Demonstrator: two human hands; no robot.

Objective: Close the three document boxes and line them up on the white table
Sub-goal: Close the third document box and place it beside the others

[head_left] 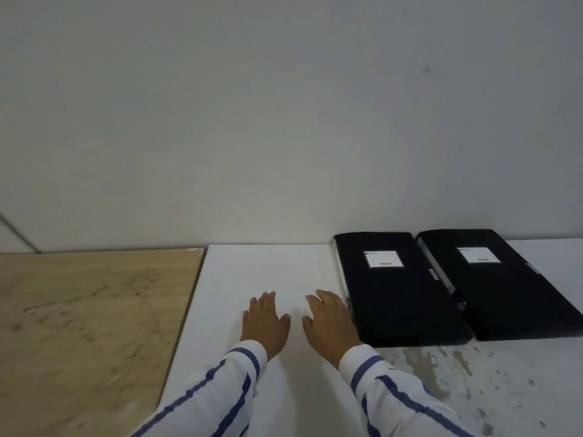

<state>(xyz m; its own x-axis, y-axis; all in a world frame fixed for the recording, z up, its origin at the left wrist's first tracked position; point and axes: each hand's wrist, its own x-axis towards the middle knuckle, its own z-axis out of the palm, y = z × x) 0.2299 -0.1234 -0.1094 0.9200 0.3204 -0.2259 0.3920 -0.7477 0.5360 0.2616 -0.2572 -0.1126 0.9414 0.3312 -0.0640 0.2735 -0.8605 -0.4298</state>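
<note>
Two sleeves [394, 392], white with blue stripes, reach in from the bottom edge over the white table [268, 269]. Both hands are flat-palmed, fingers spread loosely, holding nothing. Whether the palms touch the tabletop cannot be told. The left hand [265, 323] is near the middle of the table's clean part; the right hand [328, 323] is just beside the near box's left edge, possibly brushing it.

Two black document boxes are in view, not three. Both lie flat and closed on the white table, side by side along its back edge against the grey wall [284, 105]. The left box [400, 298] and the right box [504, 291] are long, matte rectangles, each bearing one small white label. The table's surface in front of them is stained and speckled. Left of the white table sits a wooden table [88, 310], pale, with grain and scuffs.
</note>
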